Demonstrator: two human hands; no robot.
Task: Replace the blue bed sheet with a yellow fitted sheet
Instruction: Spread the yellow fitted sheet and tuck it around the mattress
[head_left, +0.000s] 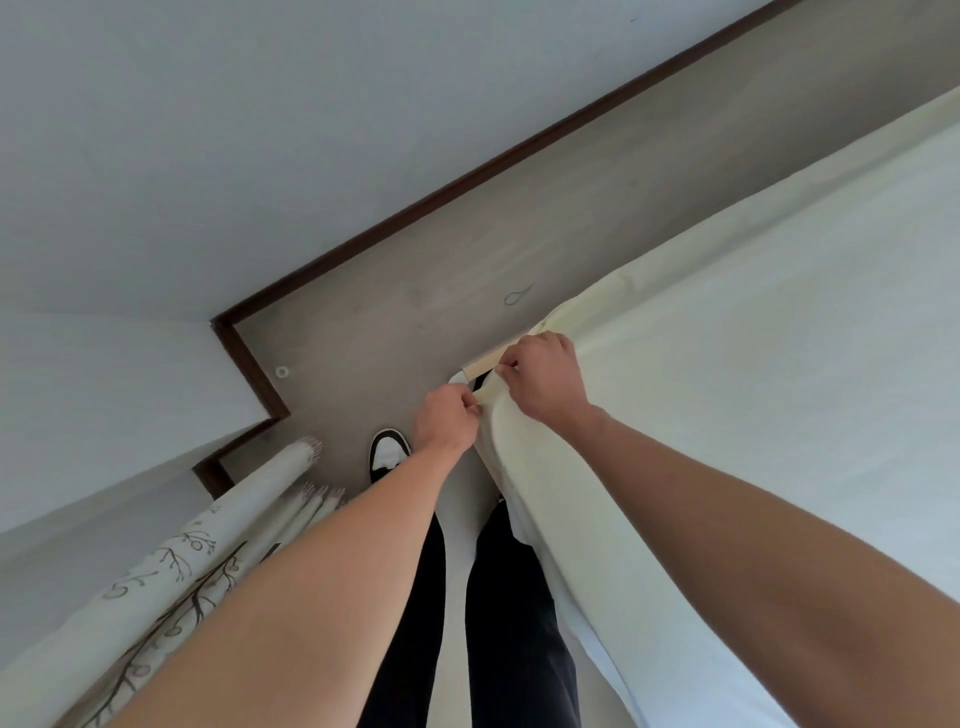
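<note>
Yellow fitted sheet edge pinched by left hand and right hand, arms outstretched.

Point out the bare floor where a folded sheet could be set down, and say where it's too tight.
Bare floor lies between the dark skirting board and the yellow fitted sheet on the bed. It is crowded nearer the person: left hand and right hand grip the sheet's corner above the shoe, with the patterned curtain close by.

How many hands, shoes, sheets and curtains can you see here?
Hands: 2, left hand and right hand, both pinching the sheet's edge
Shoes: 1 clearly showing, black-and-white shoe
Sheets: 1, pale yellow sheet
Curtains: 1, branch-patterned curtain
Total: 5
</note>
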